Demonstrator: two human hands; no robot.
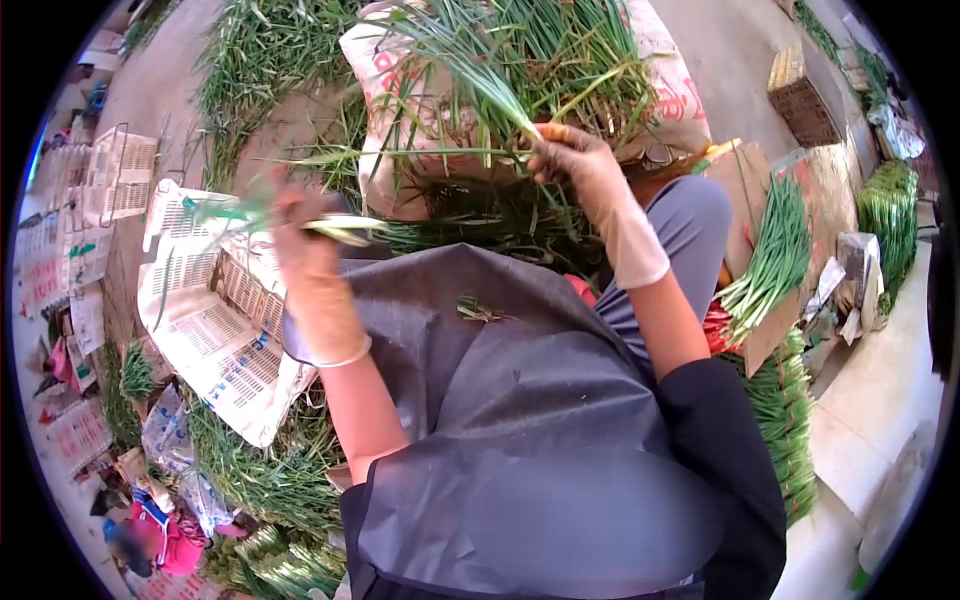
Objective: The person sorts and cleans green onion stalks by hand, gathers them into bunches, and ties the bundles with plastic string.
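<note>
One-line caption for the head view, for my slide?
The gloved right hand grips green stalks near their pale ends; the blurred left hand holds other stalks near a white crate.

Apron [500,370]: dark, creased, matt plastic-looking. Basket [215,320]: pale perforated plastic. Right box [806,95]: cardboard-like.

Thin, translucent pale gloves cover both hands, the left [305,235] and the right [580,165], their fingers stained dark and their narrow-rimmed cuffs [640,262] ending on the forearms. The black top [722,450] has short, loose sleeves. Over it lies a wide, dark grey apron [520,375], faintly glossy, creased and lightly scuffed. The trousers [697,225] are a muted blue-grey, with soft folds at the knee.
</note>
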